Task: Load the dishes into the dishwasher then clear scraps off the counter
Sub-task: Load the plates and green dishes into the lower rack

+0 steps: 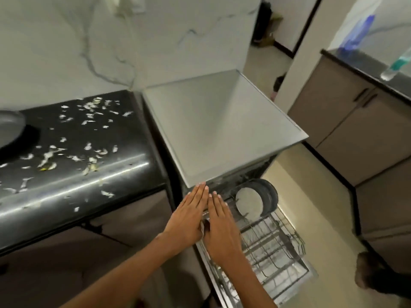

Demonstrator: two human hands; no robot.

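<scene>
1. Your left hand (186,216) and right hand (219,227) are side by side, palms down, fingers straight and together, nothing grasped in either one.
2. Left fingertips (201,185) reach right up to the front corner of the dishwasher (213,121) top; whether they actually touch that edge is hard to tell from this angle.
3. Your right hand hangs over the near end of the pulled-out wire rack (271,247), thumb side just beside the left hand.
4. Look into that rack: the plates (255,200) stand on edge at the far end, a pale one in front and darker ones stacked close behind it, just under the machine's front lip.
5. The rest of the rack's wire tines show bare metal, running out toward the beige floor.
6. To your left, the black counter (124,174) butts against the dishwasher's side, and pale scraps (89,121) are scattered all over it, thickest toward the back wall and the middle.
7. A grey round dish (10,127) sits at the counter's far left, cut off by the frame edge.
8. Off to your right, a second dark countertop carries a blue bottle (358,34) and a clear bottle (398,63), both blurred.
</scene>
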